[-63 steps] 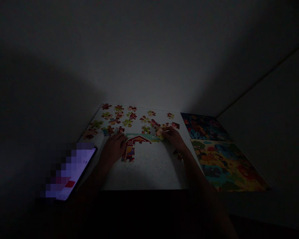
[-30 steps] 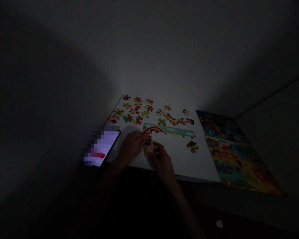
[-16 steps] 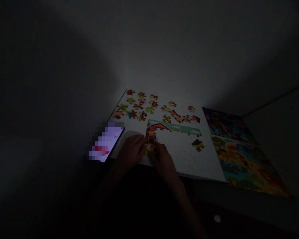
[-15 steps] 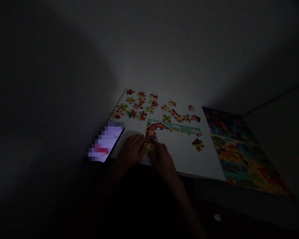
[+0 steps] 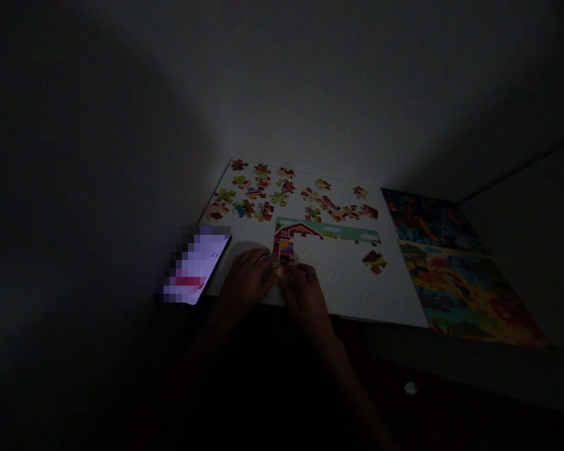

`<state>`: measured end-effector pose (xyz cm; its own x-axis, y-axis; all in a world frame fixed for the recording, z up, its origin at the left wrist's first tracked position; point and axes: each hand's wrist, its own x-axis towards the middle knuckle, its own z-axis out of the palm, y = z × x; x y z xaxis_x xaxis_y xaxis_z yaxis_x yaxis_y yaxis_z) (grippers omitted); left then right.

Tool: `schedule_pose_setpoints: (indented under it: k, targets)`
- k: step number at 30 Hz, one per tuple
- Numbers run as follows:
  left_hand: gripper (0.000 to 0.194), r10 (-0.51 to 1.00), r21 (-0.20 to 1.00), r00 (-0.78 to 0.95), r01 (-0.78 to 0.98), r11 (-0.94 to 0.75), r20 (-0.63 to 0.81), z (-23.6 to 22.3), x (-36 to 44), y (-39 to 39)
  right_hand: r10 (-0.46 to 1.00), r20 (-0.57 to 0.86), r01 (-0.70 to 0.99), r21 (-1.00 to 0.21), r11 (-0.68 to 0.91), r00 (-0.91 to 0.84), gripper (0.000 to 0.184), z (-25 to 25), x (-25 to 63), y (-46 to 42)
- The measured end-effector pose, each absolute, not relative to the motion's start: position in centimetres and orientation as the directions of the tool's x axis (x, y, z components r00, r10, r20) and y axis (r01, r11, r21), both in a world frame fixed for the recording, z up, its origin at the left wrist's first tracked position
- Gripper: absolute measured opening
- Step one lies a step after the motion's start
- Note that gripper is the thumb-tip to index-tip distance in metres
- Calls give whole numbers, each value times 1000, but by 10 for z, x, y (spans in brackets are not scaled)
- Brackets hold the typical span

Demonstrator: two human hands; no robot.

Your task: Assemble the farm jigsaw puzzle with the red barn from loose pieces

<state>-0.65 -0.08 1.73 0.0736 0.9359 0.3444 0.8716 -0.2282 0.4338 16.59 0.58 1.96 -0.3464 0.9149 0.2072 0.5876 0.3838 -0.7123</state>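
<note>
A small jigsaw piece (image 5: pixel 280 272) lay at the lower end of the joined barn section (image 5: pixel 286 243), and this section's long axis ran toward the person. The left hand (image 5: pixel 247 279) and right hand (image 5: pixel 305 291) were together at the piece, both about equally near, but in the dark I could not tell which hand held it. A white board (image 5: pixel 385 294) lay beneath them.

The phone screen (image 5: pixel 196 266) is pixelated; the left hand (image 5: pixel 247 282) and right hand (image 5: pixel 305 294) cover jigsaw pieces (image 5: pixel 282 266).
</note>
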Motion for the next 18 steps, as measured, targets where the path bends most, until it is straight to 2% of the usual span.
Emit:
schedule_pose_setpoints:
  k: [13, 18]
  targets:
    - [25, 925, 395, 98, 884, -250, 367, 17, -7, -1, 917, 280, 649, -648, 398, -283, 30, 17, 157, 3]
    - [25, 933, 392, 106, 887, -245, 343, 19, -7, -1, 929, 283, 648, -666, 370, -239, 31, 16, 153, -1]
